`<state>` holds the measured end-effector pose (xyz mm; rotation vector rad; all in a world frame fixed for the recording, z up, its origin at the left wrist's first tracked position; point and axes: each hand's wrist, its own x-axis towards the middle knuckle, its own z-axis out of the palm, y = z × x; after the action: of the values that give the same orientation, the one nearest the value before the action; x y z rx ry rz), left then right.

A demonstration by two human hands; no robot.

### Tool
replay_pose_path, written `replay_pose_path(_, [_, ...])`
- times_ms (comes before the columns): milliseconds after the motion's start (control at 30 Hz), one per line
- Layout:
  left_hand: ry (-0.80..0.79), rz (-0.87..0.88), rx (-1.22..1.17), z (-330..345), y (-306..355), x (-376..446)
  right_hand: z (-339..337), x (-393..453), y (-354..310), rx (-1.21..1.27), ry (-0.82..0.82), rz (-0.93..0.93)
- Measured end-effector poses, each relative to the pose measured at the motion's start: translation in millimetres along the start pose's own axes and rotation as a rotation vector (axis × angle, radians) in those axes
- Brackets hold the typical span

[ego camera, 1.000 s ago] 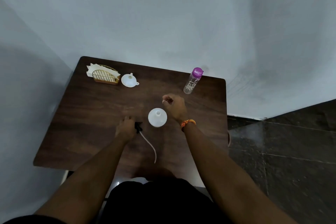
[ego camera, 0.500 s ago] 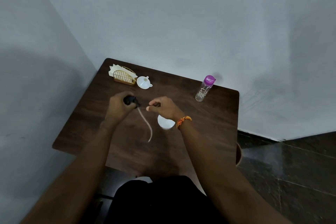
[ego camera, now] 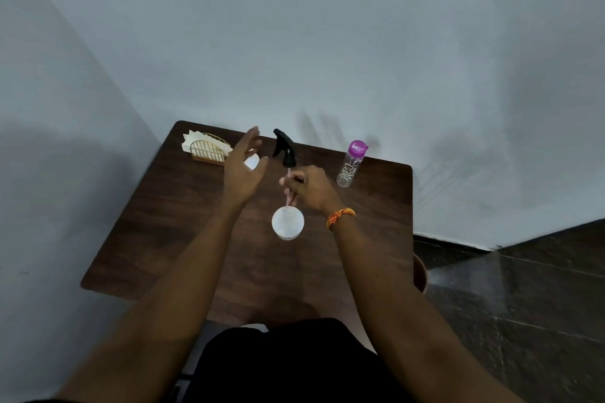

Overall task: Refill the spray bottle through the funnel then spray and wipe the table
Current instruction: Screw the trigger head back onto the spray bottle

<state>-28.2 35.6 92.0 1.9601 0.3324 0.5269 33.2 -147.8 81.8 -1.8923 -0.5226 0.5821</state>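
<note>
The spray bottle (ego camera: 287, 222) stands upright near the middle of the tabletop (ego camera: 170, 216), a pale round body seen from above with its neck open. Its black trigger head (ego camera: 284, 147) is held up above it, the thin dip tube (ego camera: 289, 188) hanging down toward the neck. The right hand (ego camera: 309, 188) pinches that tube with curled fingers; the left hand (ego camera: 242, 170) is raised just left of the head, fingers spread and holding nothing.

The bottle looks like light plastic, easy to tip, so it is probably best gripped round the body while the head goes on. The tube seems soft and springy; the stiff collar of the head looks like the surer place to hold.

A white funnel (ego camera: 252, 161) shows partly behind the left hand. Farther left sits a wire napkin holder (ego camera: 208, 150), and to the right a clear water bottle (ego camera: 351, 164) with a purple cap.
</note>
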Motion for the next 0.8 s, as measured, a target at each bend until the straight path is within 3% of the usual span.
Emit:
replay_pose_path(67, [-0.071, -0.113, 0.020, 7.0, -12.4, -10.0, -8.7, -3.8, 3.1, -0.010, 0.068, -0.014])
replay_pose_path(200, [-0.392, -0.175, 0.152, 19.1, -35.6, -39.5, -16.8, -9.0, 9.7, 0.008, 0.131, -0.005])
replay_pose_path(333, [-0.521, -0.220, 0.185, 27.1, -51.4, -60.4, -15.7, -11.8, 13.4, 0.073, 0.144, 0.037])
replay_pose_path(600, [-0.433, -0.185, 0.273, 43.6, -68.8, -77.0, -9.9, -15.9, 9.0, 0.119, 0.131, 0.069])
replay_pose_path(800, [-0.374, -0.240, 0.201, 46.3, -73.5, -77.5, -10.2, -11.4, 7.6, 0.190, 0.161, 0.091])
